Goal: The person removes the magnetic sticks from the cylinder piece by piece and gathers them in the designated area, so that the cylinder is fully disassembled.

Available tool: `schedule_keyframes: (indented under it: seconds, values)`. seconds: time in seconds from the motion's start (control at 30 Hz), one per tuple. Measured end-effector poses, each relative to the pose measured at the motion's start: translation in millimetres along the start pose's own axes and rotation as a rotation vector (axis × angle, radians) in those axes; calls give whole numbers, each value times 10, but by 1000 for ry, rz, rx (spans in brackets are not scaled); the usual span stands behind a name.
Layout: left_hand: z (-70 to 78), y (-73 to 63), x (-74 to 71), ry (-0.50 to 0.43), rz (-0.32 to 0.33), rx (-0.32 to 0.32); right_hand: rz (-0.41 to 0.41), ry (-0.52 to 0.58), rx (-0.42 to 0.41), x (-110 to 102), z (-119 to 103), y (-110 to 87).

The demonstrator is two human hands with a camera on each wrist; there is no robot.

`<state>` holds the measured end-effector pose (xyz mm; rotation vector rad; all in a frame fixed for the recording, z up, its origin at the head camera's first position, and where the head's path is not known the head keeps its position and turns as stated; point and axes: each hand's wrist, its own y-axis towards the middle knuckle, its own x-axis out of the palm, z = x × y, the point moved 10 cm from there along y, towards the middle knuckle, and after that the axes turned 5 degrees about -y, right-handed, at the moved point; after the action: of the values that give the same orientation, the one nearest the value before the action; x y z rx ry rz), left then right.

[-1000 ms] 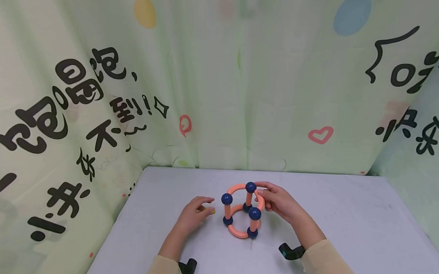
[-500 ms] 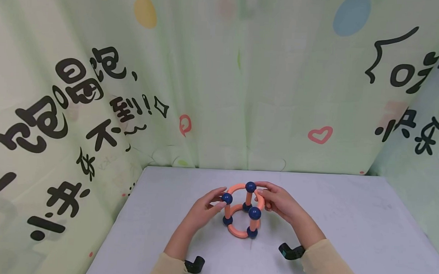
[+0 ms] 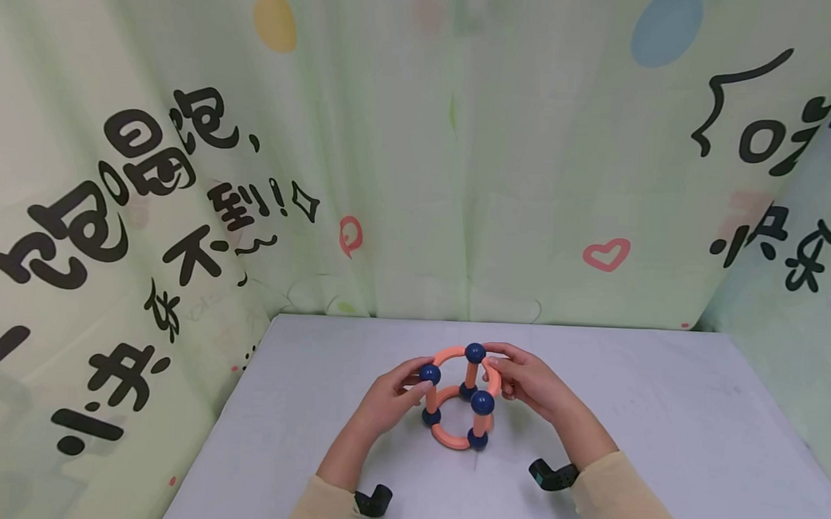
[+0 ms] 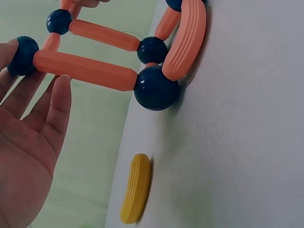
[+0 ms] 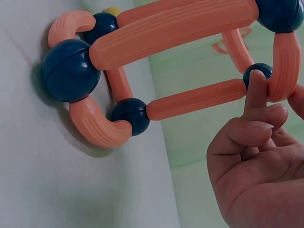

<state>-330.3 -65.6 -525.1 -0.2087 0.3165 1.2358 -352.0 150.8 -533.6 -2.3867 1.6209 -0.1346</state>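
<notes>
A drum-shaped magnetic stick-and-ball toy frame [image 3: 451, 443] stands upright on the table, orange curved rods forming its lower and upper rings. Three straight orange uprights join the rings, with navy balls at the corners. My left hand [image 3: 388, 398] pinches the upper left ball [image 4: 23, 56], thumb on one side and fingers on the other. On the right, my right hand [image 3: 532, 381] holds the upper ring's curved rod [image 5: 286, 66], one fingertip at the far upper ball [image 5: 258, 72]. A yellow curved rod [image 4: 136, 189] lies on the table below my left hand, hidden in the head view.
The frame stands near the middle of the white table [image 3: 659, 425]. A pale green printed curtain [image 3: 419, 174] hangs behind the table and along its sides. Black wrist devices [image 3: 552, 476] sit at both sleeves.
My left hand has moved right to the frame and taken hold of its upper left ball. The yellow bit beside its thumb no longer shows in the head view. The right hand stays put.
</notes>
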Motion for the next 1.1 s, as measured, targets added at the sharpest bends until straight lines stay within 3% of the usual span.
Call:
schedule_keyframes:
  seconds: [0.7, 0.97, 1.1]
  values:
    - [-45, 122, -20, -66, 3, -13, 59, -2, 47, 5, 28, -93]
    - [-62, 143, -18, -53, 10, -10, -17, -11, 17, 51, 29, -127]
    - [12, 112, -44, 19, 39, 48, -65, -29, 9, 69, 44, -143]
